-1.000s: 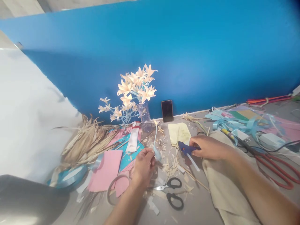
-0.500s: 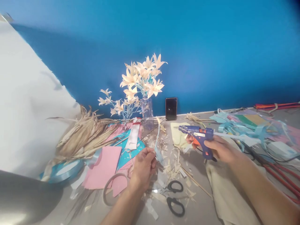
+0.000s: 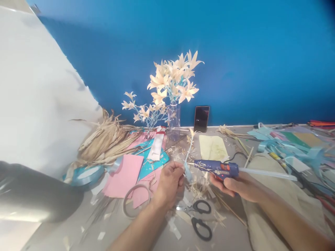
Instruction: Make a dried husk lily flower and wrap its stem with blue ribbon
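Observation:
My left hand [image 3: 170, 181] is closed in a pinch around the lower part of a thin light-blue flower stem [image 3: 188, 153]. A small pale bud or flower [image 3: 193, 133] tops that stem, which stands nearly upright. My right hand [image 3: 235, 184] grips a dark blue hot glue gun [image 3: 216, 167], its nozzle pointing left at the stem just beside my left fingers. Whether the tip touches the stem I cannot tell. A clear glue stick [image 3: 269, 173] juts from the gun's rear. Black-handled scissors [image 3: 201, 218] lie below my hands among husk scraps.
Behind stands a clear vase [image 3: 174, 120] of cream flowers [image 3: 174, 76], with a phone [image 3: 201, 118] leaning on the wall. Dried husks [image 3: 101, 141], pink sheets [image 3: 123, 176] and a blue ribbon roll [image 3: 85, 175] lie left. A beige cloth [image 3: 272, 205] and blue ribbons [image 3: 282, 146] lie right.
My right hand has brought the glue gun down and left, so its nozzle is now at the stem. My left hand keeps its pinch. The camera view has shifted somewhat.

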The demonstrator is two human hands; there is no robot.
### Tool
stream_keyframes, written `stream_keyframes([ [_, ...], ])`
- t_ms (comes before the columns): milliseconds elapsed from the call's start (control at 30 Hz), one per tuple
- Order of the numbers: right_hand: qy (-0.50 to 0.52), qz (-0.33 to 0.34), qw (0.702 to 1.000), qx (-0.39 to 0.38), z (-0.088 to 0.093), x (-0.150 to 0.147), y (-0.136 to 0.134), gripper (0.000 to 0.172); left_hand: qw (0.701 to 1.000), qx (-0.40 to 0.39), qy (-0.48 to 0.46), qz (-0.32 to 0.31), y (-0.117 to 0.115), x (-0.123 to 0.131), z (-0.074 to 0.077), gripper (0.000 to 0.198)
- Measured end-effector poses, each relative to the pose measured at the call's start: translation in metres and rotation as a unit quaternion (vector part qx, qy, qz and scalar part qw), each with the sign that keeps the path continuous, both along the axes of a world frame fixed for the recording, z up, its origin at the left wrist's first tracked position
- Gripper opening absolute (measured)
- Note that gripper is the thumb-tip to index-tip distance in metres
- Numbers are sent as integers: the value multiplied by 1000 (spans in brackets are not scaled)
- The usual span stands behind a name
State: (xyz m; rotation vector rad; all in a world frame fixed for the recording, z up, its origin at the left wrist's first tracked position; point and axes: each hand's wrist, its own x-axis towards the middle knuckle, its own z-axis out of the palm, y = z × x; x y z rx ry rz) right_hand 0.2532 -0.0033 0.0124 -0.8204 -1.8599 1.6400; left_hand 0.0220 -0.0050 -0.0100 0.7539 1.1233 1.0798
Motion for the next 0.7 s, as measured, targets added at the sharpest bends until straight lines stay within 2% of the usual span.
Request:
stream_keyframes([
  [200,-16,13,999,40,-16,-1,3,50,1000,-8,-16,-4,-1,1,3,22],
  [300,-47,-22,997,48,-22,3,5,49,999,-16,-31,-1,-1,0,5,23],
  [400,-48,-44,996,55,-23,7,4,47,998,-25,-52,-5,-1,0,6,24],
  [500,-31,-19,997,61,-22,8,3,48,997,-29,-69,-6,0,0,5,25],
  [700,-99,-54,990,87,-23,9,3,48,994,-42,-102,-15,0,-1,6,26],
])
